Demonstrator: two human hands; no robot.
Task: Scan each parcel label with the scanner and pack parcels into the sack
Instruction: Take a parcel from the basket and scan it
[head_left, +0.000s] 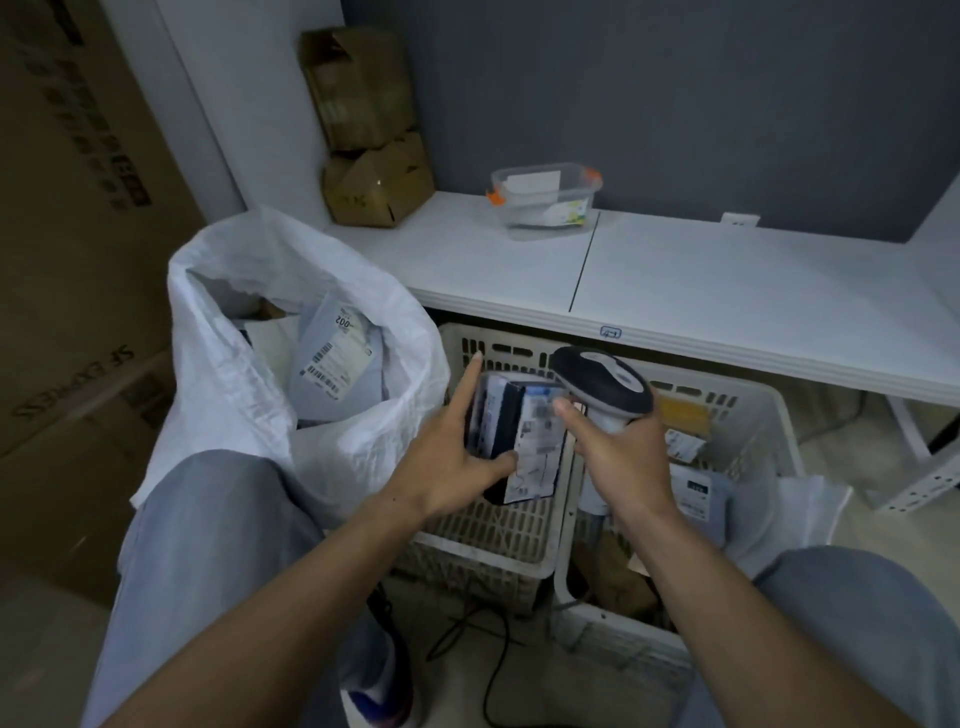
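Left hand (452, 462) grasps a dark parcel (506, 415), thumb across the front and index finger straight up its left side. The white label (540, 441) faces up but is too blurred to read. Right hand (623, 457) is wrapped round the scanner (602, 382) handle, with the head just beside the parcel's top right corner. Both are held over the left basket (498, 525). A white folding table (727, 291) stands against a grey wall (675, 104) and carries a clear tub (545, 197) and two stacked cardboard boxes (363, 130) in the corner. Its front edge overhangs the far rims of both baskets. The right basket (753, 395) holds more labelled parcels (691, 488). The sack (234, 364) stands against the left basket, mouth wide open just left of the parcel, with a grey mailer (337, 358) inside. Big cartons (67, 260) wall off the far left. Knees (208, 545) flank the baskets, and a black cable (493, 649) lies on the floor between them.
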